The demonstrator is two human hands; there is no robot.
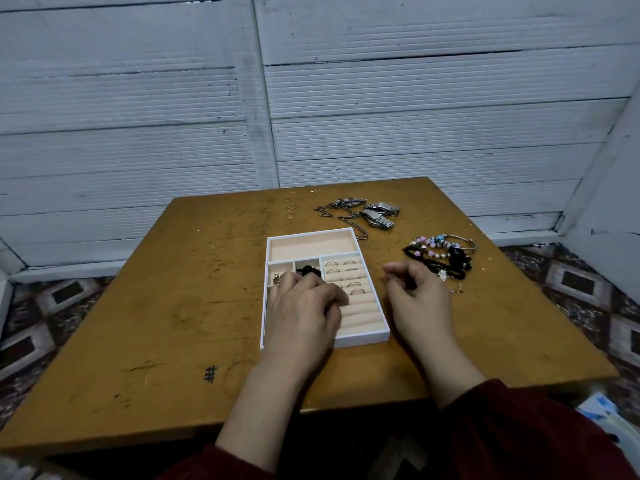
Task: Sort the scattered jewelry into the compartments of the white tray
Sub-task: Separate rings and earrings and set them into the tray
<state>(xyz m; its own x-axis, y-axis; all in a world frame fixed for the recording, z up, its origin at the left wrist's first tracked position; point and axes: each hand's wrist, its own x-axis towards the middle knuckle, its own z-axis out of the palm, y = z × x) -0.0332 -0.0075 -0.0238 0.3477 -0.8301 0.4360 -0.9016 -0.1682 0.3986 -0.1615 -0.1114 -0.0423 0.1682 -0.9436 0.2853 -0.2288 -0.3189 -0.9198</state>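
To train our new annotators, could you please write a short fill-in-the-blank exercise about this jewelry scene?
The slotted rings sit in the white tray's ____-hand section. The tray's long far compartment is ____. The ____ hand lies over the tray. The watches lie on the ____.
Missing: right; empty; left; table.

White tray (pixel 360 337) holds silver rings (pixel 349 262); bracelets (pixel 440 242), watches (pixel 381 213) and chain (pixel 346 216) lie scattered nearby.
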